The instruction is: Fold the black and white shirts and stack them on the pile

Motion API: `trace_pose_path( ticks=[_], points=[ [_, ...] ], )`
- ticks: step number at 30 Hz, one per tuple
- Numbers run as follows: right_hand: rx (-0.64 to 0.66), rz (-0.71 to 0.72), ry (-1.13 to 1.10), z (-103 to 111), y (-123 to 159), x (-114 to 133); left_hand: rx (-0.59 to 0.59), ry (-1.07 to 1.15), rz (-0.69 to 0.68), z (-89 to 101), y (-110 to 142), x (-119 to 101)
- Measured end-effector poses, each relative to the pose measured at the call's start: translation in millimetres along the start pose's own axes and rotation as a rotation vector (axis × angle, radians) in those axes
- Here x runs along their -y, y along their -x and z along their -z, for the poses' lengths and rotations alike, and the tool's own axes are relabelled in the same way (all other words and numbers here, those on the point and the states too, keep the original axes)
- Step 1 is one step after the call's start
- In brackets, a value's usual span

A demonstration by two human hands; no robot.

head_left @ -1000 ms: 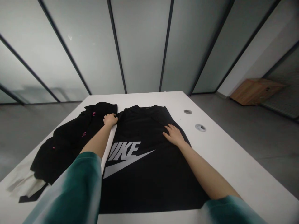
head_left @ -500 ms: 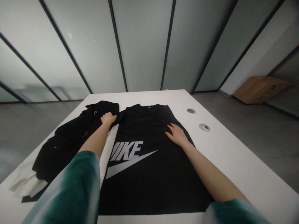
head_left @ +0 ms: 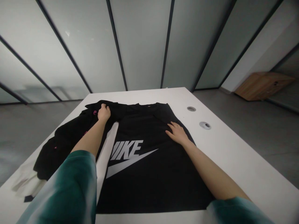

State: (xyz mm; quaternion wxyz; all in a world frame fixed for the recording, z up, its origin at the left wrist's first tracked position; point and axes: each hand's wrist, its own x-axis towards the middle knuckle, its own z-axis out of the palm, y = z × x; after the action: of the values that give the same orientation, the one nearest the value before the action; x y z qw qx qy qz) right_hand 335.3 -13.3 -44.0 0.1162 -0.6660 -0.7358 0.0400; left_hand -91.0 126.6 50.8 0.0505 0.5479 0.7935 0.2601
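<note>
A black T-shirt (head_left: 149, 180) with a large pale "NIKE" print lies spread flat on the white table, its collar toward the far edge. At its upper left, my left hand (head_left: 104, 112) is closed with curled fingers on the black sleeve, beside a heap of black clothing (head_left: 67, 132) with pink lettering. The fingertips are partly hidden, and black on black blurs where sleeve and heap meet. My right hand (head_left: 177, 133) rests flat on the shirt near its right sleeve, fingers spread.
White cloth (head_left: 29, 180) pokes out from under the heap at the near left. Two round cable grommets (head_left: 205, 125) are set in the white table (head_left: 233, 161) on the right. Frosted glass panels (head_left: 142, 43) stand behind, and a wooden cabinet (head_left: 259, 86) is at the far right.
My left hand has moved left and slightly away from me, and the shirt's left sleeve now stretches out flatter toward the heap. My right hand stays in place.
</note>
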Motion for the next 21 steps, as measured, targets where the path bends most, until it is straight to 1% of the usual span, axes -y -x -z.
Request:
trace_pose_path(
  ticks=[2,4,7,9,11,13,14,15,16,17,18,19,21],
  points=[
    [0.000,-0.002,0.005,0,0,1,-0.014,-0.037,-0.072,3.0,2,-8],
    [0.003,-0.004,0.008,1,1,1,-0.017,-0.074,-0.155,6.1,6,-20],
    [0.005,0.003,0.002,1,0,1,0.022,-0.101,-0.277,6.8,13,-43],
    [0.003,0.010,-0.002,0,0,0,0.066,-0.080,-0.347,3.0,18,-58],
    [0.002,0.012,-0.003,-1,-1,-1,0.169,-0.002,-0.419,-3.3,22,-70],
    [0.001,0.010,-0.001,-2,-1,-1,0.338,0.164,-0.467,-10.3,23,-79],
    [0.001,0.008,0.000,-2,-1,-1,0.411,0.269,-0.470,-13.5,22,-81],
    [-0.001,0.006,0.001,-2,0,0,0.450,0.368,-0.456,-16.5,20,-82],
    [-0.001,0.003,0.001,-1,0,0,0.448,0.442,-0.433,-19.4,19,-81],
    [0.000,-0.001,0.000,-1,0,1,0.411,0.475,-0.409,-22.3,17,-80],
    [0.004,-0.005,0.000,0,0,1,0.366,0.455,-0.398,-25.6,17,-77],
    [0.009,-0.009,-0.001,1,0,2,0.332,0.391,-0.408,-29.3,17,-75],
    [0.023,-0.013,-0.001,3,1,3,0.323,0.192,-0.502,-38.8,24,-69]
  ],
)
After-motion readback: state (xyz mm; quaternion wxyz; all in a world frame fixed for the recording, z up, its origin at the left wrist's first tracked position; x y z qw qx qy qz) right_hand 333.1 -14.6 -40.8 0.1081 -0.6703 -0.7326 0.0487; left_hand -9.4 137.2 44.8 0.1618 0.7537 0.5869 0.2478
